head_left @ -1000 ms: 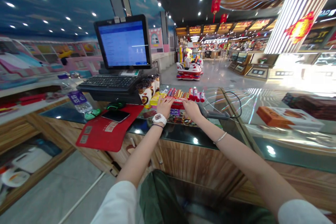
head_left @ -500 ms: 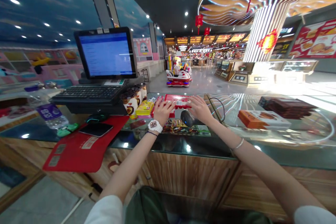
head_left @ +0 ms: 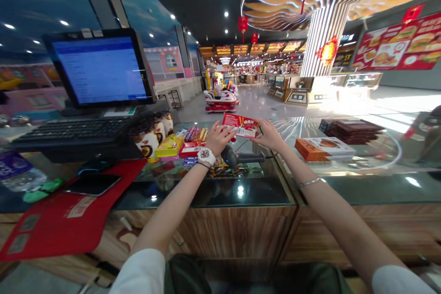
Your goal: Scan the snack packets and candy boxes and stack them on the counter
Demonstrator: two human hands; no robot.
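Observation:
A flat red snack box (head_left: 241, 123) with yellow print and a white label strip is held up over the glass counter. On its left end are the fingers of my left hand (head_left: 219, 139), which wears a white watch. My right hand (head_left: 270, 135) grips the right end between thumb and fingers. Just below the box a dark barcode scanner (head_left: 237, 157) lies on the glass, its cable running right. Beside my left wrist sit a red pack (head_left: 190, 149) and a yellow pack (head_left: 170, 146).
Left of my hands stand a monitor (head_left: 99, 69), a keyboard (head_left: 72, 131) and several patterned cups (head_left: 146, 142). A phone (head_left: 93, 184) rests on a red mat (head_left: 62, 225). To the right are an orange-and-white box (head_left: 324, 148) and stacked dark brown packets (head_left: 351, 131).
The red box is raised and tilted, so more of its printed face shows. Its right end is now in my right hand's grip. My view has swung right.

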